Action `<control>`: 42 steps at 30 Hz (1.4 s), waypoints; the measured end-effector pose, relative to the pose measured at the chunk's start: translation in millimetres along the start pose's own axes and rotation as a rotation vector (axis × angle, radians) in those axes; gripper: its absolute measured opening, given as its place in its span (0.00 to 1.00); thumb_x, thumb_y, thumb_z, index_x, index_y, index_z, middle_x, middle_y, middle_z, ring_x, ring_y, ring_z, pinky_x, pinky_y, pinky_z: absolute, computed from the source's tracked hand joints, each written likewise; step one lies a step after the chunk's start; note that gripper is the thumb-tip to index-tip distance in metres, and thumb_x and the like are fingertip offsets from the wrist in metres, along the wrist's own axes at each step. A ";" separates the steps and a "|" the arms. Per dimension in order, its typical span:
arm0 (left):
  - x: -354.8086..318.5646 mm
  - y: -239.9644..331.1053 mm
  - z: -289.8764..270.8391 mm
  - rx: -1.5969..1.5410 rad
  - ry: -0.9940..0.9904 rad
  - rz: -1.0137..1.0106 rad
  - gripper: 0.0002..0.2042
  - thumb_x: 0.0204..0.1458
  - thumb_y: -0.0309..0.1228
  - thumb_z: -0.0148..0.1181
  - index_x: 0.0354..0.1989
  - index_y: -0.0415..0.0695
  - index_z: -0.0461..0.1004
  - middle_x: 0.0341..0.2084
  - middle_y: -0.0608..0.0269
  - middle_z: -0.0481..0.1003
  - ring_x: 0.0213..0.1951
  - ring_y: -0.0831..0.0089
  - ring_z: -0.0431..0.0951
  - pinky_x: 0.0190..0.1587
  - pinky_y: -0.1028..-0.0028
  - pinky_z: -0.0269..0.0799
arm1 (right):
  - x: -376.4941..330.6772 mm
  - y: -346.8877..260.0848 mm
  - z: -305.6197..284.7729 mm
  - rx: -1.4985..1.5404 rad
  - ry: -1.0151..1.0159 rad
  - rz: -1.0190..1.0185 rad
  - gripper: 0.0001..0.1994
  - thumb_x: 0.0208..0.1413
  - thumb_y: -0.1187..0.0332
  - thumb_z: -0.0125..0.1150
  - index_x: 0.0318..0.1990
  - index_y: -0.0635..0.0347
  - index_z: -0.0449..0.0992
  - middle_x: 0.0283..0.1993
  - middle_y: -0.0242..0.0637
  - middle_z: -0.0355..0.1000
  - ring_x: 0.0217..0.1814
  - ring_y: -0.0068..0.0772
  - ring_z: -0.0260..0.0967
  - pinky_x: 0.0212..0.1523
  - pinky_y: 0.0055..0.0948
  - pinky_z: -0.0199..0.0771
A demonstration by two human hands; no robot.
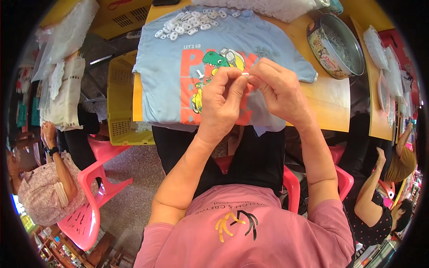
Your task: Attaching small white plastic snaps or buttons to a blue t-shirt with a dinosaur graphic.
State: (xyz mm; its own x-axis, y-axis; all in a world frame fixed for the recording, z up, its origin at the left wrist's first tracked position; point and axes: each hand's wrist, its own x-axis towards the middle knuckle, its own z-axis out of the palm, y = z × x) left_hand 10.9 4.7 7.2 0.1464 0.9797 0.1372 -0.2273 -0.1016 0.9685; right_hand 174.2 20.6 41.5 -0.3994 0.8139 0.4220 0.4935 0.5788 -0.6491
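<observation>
My left hand (222, 96) and my right hand (278, 88) meet above a light blue T-shirt (163, 58) with a cartoon dinosaur print, spread over the table. Between the fingertips of both hands is a small white plastic piece (245, 74), pinched from either side. The fingers cover most of it, so its full shape is hidden. Toward the shirt's far edge lies a loose pile of white oval plastic pieces (192, 22) with holes. Another small white piece (200, 74) rests on the print beside my left hand.
A round tin (328, 60) of small clear or silvery bits stands at the table's right. Clear plastic bags (272, 8) lie along the back. On the left are a yellow crate (120, 98) and a pink chair (91, 192). People sit at both sides.
</observation>
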 end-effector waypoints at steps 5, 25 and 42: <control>5.7 -3.6 -5.4 -0.145 0.033 -0.028 0.05 0.62 0.29 0.54 0.40 0.42 0.70 0.25 0.70 0.72 0.26 0.85 0.68 0.30 0.83 0.65 | 6.0 -2.3 -1.1 0.079 -0.021 0.063 0.05 0.61 0.74 0.54 0.35 0.67 0.70 0.29 0.41 0.68 0.29 0.35 0.69 0.29 0.28 0.69; 3.1 -3.0 -7.1 -0.141 -0.025 -0.018 0.04 0.63 0.27 0.53 0.39 0.40 0.69 0.27 0.72 0.71 0.27 0.87 0.69 0.30 0.85 0.64 | 13.0 2.5 1.4 -0.087 0.006 -0.118 0.05 0.58 0.74 0.56 0.33 0.65 0.68 0.29 0.43 0.63 0.28 0.48 0.62 0.28 0.37 0.64; 3.9 -4.4 -5.0 -0.181 0.061 -0.008 0.04 0.63 0.28 0.53 0.40 0.41 0.69 0.25 0.72 0.70 0.27 0.86 0.67 0.30 0.83 0.64 | 23.9 5.1 3.6 -0.050 -0.024 -0.123 0.05 0.60 0.74 0.55 0.33 0.66 0.70 0.29 0.42 0.65 0.29 0.44 0.64 0.28 0.33 0.66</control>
State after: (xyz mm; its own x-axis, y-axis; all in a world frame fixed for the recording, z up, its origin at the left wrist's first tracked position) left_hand 7.6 9.9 2.4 0.0917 0.9896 0.1110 -0.3965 -0.0660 0.9157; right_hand 164.4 42.8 46.0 -0.4775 0.7352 0.4812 0.4772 0.6768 -0.5606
